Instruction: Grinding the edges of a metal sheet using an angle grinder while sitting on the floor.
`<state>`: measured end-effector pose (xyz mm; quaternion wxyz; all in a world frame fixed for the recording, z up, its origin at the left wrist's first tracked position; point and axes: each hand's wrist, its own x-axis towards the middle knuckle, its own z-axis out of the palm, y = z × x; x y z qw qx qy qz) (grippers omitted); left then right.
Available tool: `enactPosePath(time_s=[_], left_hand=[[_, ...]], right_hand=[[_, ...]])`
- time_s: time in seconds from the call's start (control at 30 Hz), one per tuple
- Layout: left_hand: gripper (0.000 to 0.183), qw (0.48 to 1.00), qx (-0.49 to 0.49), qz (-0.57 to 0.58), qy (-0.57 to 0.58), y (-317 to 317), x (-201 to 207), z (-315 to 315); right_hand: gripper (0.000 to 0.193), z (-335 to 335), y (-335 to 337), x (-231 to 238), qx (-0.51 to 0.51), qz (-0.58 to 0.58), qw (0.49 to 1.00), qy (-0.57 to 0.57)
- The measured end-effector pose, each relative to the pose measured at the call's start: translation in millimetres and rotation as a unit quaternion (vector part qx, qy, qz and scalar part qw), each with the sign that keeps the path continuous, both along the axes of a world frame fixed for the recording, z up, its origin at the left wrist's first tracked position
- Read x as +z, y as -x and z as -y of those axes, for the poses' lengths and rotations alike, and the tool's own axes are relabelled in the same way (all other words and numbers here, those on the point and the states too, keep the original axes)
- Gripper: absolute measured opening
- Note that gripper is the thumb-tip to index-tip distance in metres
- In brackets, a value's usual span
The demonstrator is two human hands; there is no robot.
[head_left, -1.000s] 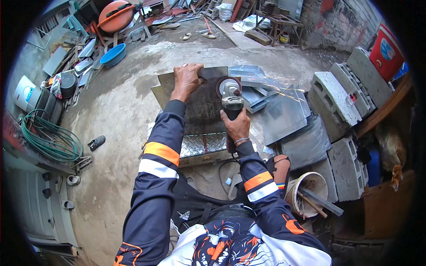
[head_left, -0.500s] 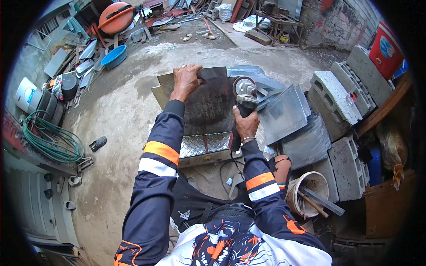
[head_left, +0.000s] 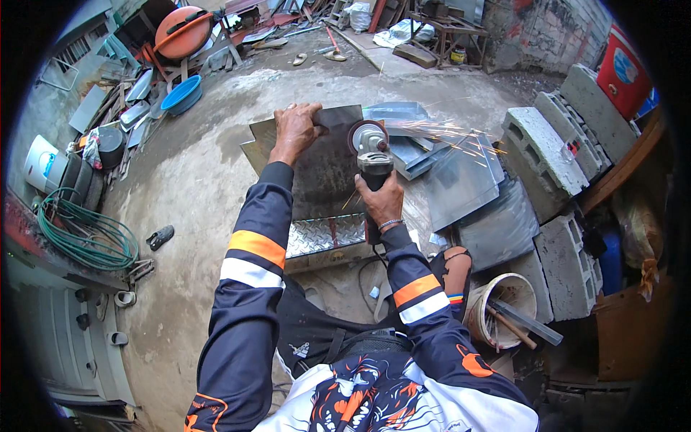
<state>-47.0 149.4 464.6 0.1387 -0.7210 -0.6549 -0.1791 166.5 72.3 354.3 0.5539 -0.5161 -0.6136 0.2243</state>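
Observation:
My right hand (head_left: 384, 200) is closed around the body of an angle grinder (head_left: 375, 163). Its disc (head_left: 358, 137) meets the right edge of a dark metal sheet (head_left: 324, 176), and orange sparks (head_left: 457, 134) stream off to the right. At the sheet's far edge my left hand (head_left: 294, 134) is closed, fingers curled over the metal. The sheet lies over a low support with a diamond-pattern metal plate (head_left: 315, 236) on its near side. From the grinder a dark cord (head_left: 362, 277) trails toward my legs.
Loose grey metal sheets (head_left: 461, 183) lie just right of the work. Concrete blocks (head_left: 545, 153) are stacked farther right. Near my right leg stands a bucket (head_left: 512, 288) with tools. On the left are a coiled green hose (head_left: 86, 241) and a blue basin (head_left: 182, 95).
The grinder has moved left, from beside the sheet onto its right edge, and sparks now fly. My left hand keeps its hold, shifted slightly left in the picture.

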Motion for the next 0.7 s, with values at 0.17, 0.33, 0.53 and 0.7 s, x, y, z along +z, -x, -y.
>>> enactPosePath(time_s=[0.17, 0.33, 0.53, 0.7], left_hand=[[0.048, 1.0, -0.004, 0.005, -0.007, 4, 0, -1], [0.049, 1.0, 0.005, 0.011, 0.004, 0, 2, -4], [0.053, 1.0, 0.015, 0.008, -0.001, 5, 0, -15], [0.053, 1.0, 0.016, 0.013, 0.024, 6, 1, -21]], right_hand=[[0.061, -13, -9, 8, -0.043, -0.006, 0.999, 0.009], [0.059, -28, -25, 7, -0.123, -0.02, 0.992, 0.017], [0.058, -34, -21, 8, -0.141, -0.017, 0.99, 0.011], [0.059, -42, -13, 5, -0.148, -0.006, 0.989, 0.017]])
